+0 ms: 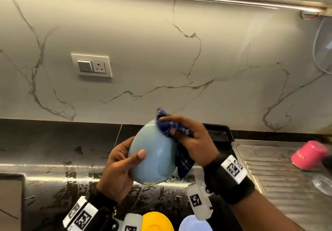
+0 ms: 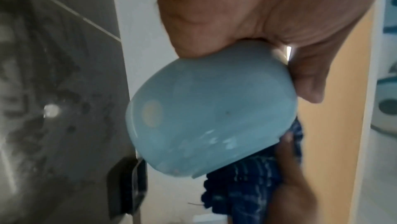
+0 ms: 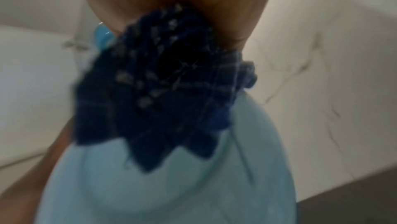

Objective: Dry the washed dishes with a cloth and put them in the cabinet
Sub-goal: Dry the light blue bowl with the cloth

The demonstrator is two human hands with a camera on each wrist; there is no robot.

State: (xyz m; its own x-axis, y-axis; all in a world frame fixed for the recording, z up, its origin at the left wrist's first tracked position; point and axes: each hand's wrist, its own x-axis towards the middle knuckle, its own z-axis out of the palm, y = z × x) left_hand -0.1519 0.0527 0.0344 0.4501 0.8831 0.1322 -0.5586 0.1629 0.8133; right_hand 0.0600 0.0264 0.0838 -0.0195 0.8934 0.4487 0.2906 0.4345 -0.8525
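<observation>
The bowl [image 1: 153, 154] is held in the air above the worktop [image 1: 53, 162], tilted on its side with its outer wall toward the head camera. The left hand [image 1: 117, 167] holds it at 9 o'clock, thumb across the outer wall and fingers behind. The right hand [image 1: 192, 139] grips a bunched cloth [image 1: 172, 128] and presses it on the rim at 1 o'clock; the cloth's tail hangs down at 4 o'clock. Judgement: the bowl is rigid, glossy and probably still damp, so slippery and liable to chip or break if dropped on the hard worktop. It looks light enough for one hand. The safest hold is across the rim, thumb outside and fingers inside. The cloth is soft and takes any hold. More dishes sit at 6 o'clock: a yellow one [image 1: 157, 221] and a pale blue one [image 1: 195, 224].
</observation>
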